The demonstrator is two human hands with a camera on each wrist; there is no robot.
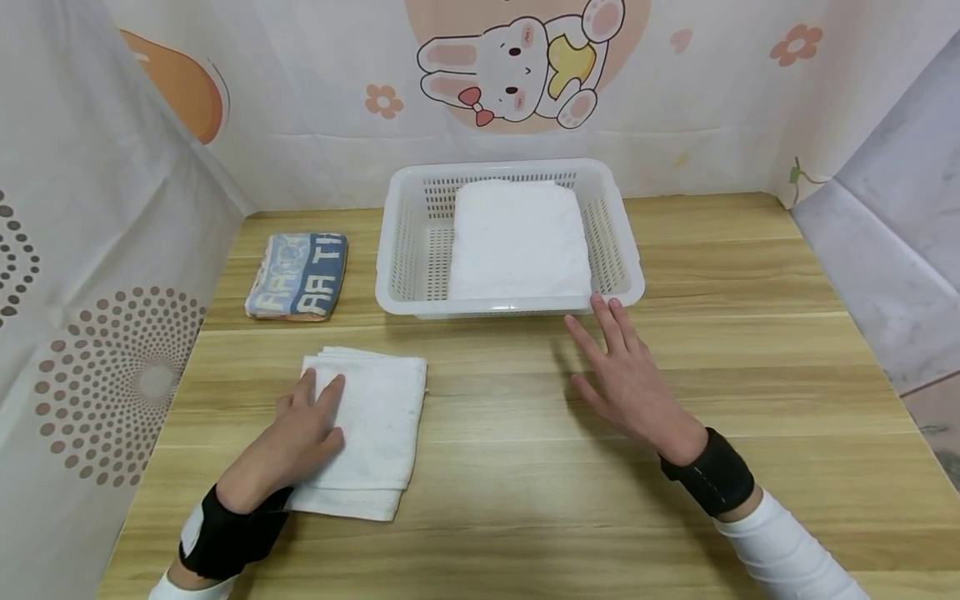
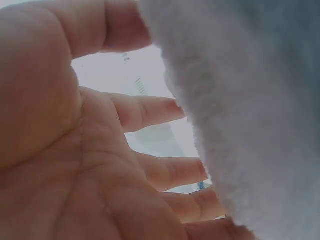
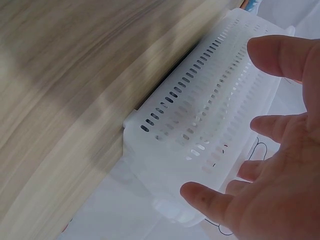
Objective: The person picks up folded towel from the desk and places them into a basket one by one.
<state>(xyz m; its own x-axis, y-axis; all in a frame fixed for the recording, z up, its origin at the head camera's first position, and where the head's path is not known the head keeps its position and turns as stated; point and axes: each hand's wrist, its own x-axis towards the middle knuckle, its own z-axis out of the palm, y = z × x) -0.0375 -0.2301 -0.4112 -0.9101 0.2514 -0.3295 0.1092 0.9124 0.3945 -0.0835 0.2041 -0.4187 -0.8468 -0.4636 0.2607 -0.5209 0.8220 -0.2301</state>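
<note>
My left hand (image 1: 288, 442) rests on the left part of a folded white towel (image 1: 378, 421), which lies on the table at the left front. In the left wrist view its fairly straight fingers touch the fuzzy towel edge (image 2: 200, 100). My right hand (image 1: 633, 387) is spread close to the front right corner of a white plastic basket (image 1: 480, 307), holding nothing. Whether its fingertips touch the rim, I cannot tell. Inside the basket lies another folded white towel (image 1: 517, 242). The right wrist view has the basket's slotted side (image 3: 190, 110) beyond the spread fingers.
A folded blue and white patterned towel (image 1: 300, 277) lies at the back left, left of the basket. Under everything is a wood-grain table (image 1: 487, 500). A curtain (image 1: 315, 92) with a cartoon rabbit hangs behind it, and a dotted cloth (image 1: 97, 250) hangs along the left.
</note>
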